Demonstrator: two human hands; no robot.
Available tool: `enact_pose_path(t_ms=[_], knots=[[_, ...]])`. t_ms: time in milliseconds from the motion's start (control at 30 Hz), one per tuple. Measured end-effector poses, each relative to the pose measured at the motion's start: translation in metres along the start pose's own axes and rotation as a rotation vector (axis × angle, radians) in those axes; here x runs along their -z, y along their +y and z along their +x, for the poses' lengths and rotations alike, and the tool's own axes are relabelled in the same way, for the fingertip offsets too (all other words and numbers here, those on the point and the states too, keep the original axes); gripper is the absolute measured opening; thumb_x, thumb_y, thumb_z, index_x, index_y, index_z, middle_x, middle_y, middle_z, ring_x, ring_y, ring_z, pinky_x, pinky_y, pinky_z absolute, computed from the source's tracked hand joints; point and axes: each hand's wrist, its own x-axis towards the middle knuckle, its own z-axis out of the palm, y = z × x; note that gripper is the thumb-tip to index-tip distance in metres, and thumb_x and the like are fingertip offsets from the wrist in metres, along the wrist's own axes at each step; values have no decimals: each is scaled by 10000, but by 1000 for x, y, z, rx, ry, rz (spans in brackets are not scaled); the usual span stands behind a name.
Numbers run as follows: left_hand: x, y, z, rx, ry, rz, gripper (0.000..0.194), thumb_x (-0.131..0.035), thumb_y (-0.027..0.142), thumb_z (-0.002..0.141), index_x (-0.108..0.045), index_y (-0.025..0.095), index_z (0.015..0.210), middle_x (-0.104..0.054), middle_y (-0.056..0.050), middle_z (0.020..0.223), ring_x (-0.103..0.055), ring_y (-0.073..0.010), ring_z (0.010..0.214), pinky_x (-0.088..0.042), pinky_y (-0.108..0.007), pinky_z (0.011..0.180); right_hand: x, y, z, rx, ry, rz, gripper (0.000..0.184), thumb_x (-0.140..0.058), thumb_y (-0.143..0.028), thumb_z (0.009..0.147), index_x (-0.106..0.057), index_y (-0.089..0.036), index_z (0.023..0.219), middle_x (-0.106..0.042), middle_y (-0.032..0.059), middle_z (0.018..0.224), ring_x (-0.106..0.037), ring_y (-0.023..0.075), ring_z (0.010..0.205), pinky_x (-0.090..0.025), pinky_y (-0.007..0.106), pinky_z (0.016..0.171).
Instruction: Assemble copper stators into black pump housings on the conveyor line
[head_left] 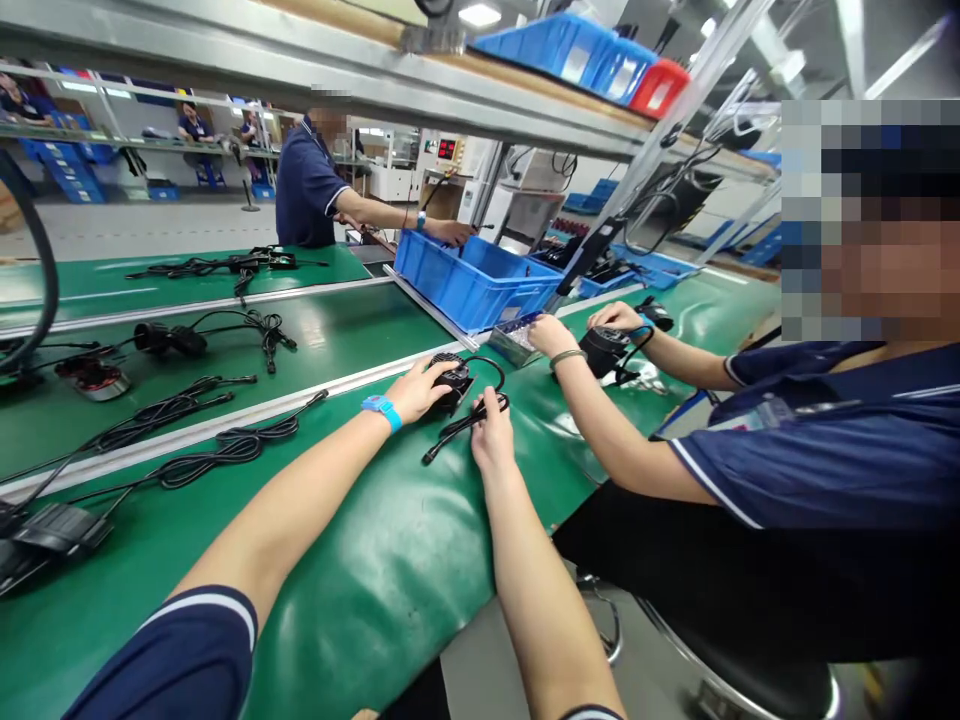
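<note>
My left hand (pixel 420 388), with a blue wristband, lies over a black ribbed round device (pixel 452 380) on the green mat, fingers curled on its top and side. A black cable loops from the device toward my right hand. My right hand (pixel 493 432) is closed around the bundled black cable (pixel 459 425), whose connector end points down and left over the mat. The device's underside and part of the cable inside my right fingers are hidden.
A co-worker's hands (pixel 551 336) at right work at another black device (pixel 602 350) beside a clear tray (pixel 516 342). A blue bin (pixel 469 285) stands ahead, where another person reaches in. Cabled devices (pixel 52 540) lie at left; a metal shelf beam (pixel 300 70) crosses overhead.
</note>
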Motion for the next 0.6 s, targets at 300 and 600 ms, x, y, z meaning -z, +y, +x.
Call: enact_pose_path(t_ms=[300, 600], knots=[[5, 2, -5, -28, -35, 23, 569, -465, 416, 1039, -353, 267, 1577, -398, -119, 1595, -388, -276, 1497, -348, -453, 1249, 8, -9, -8, 178, 71, -14, 1050, -760, -705, 672, -364, -209, 1508, -492, 126, 1518, -478, 230, 1408, -299, 433, 1220], [15, 5, -4, 23, -83, 102, 664, -592, 454, 982, -355, 297, 1581, -298, -145, 1656, -350, -321, 1523, -346, -465, 1243, 7, -11, -13, 207, 126, -42, 887, -459, -827, 812, -454, -213, 1451, -571, 107, 1417, -521, 248, 1338, -335, 462, 1153]])
